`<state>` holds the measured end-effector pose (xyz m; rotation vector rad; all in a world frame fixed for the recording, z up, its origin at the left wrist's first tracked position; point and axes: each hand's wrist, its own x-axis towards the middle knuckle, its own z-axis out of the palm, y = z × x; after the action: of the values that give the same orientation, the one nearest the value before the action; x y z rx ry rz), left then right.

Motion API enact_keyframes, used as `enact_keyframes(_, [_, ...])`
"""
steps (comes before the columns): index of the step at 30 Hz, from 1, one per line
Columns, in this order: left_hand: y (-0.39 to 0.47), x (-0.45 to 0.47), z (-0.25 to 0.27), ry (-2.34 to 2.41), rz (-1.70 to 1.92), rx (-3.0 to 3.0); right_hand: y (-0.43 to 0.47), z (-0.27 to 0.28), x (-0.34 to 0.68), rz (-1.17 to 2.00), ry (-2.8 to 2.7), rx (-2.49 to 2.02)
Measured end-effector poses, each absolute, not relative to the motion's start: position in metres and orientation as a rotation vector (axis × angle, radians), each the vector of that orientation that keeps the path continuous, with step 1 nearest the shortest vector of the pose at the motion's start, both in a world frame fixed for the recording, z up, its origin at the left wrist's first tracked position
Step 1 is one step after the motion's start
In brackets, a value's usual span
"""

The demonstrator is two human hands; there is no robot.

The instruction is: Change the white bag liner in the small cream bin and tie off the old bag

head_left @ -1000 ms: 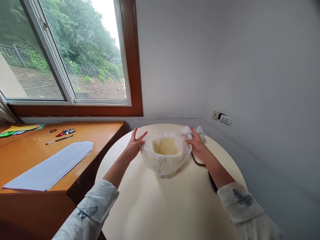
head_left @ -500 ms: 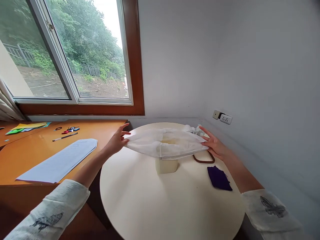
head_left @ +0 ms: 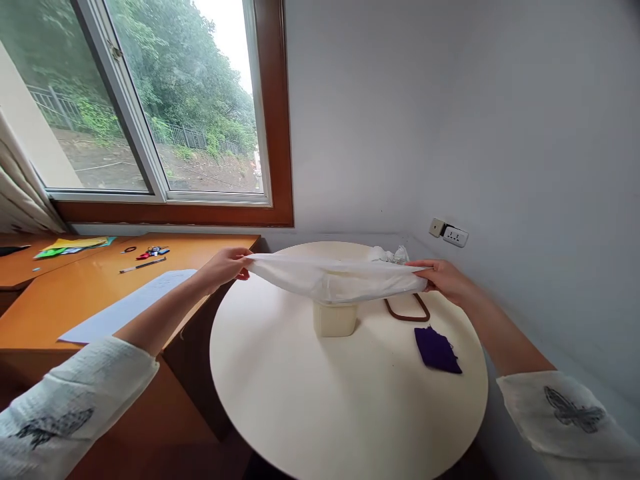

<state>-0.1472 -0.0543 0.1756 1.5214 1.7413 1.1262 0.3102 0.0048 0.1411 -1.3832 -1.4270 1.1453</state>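
A thin white plastic bag is stretched sideways across the top of a cream-coloured bin, whose upper part it covers. My left hand pinches the bag's left end between thumb and fingers. At the opposite end, my right hand grips the bag's edge in the same way. The lower wall of the bin shows below the plastic, standing on the round cream table. What lies inside the bin is hidden.
On the table's right lie a brown frame-like loop and a dark purple cloth. Crumpled white plastic sits behind the bag. The wooden desk at left holds paper, a pen and small items.
The bag has been pulled wider and tauter, and its opening no longer shows. My right hand has moved outward, and the fingers of both hands have closed more on the plastic.
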Motion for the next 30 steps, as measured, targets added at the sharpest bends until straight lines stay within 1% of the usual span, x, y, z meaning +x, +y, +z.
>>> enact_keyframes(5, [-0.063, -0.142, 0.190, 1.363, 1.225, 1.145, -0.003, 0.152, 0.310, 1.068, -1.294, -1.294])
enact_keyframes(9, [-0.071, -0.137, 0.198, 1.244, 1.275, 1.048, -0.003, 0.151, 0.317, 1.152, -1.224, -1.178])
enact_keyframes(12, [-0.073, -0.132, 0.204, 1.237, 1.322, 1.050, -0.001, 0.151, 0.319, 1.182, -1.191, -1.124])
enact_keyframes(19, [-0.070, -0.126, 0.215, 1.363, 1.447, 1.076, 0.000, 0.164, 0.310, 1.019, -1.053, -1.113])
enact_keyframes(25, [-0.063, -0.103, 0.237, 1.161, 1.512, 1.076, -0.005, 0.189, 0.290, 1.061, -0.873, -0.869])
enact_keyframes(28, [-0.062, -0.079, 0.252, 1.032, 1.497, 1.160, -0.013, 0.207, 0.270, 1.079, -0.976, -0.751])
enact_keyframes(30, [-0.065, -0.060, 0.259, 0.898, 1.452, 1.328, -0.023, 0.219, 0.253, 1.095, -1.100, -0.663])
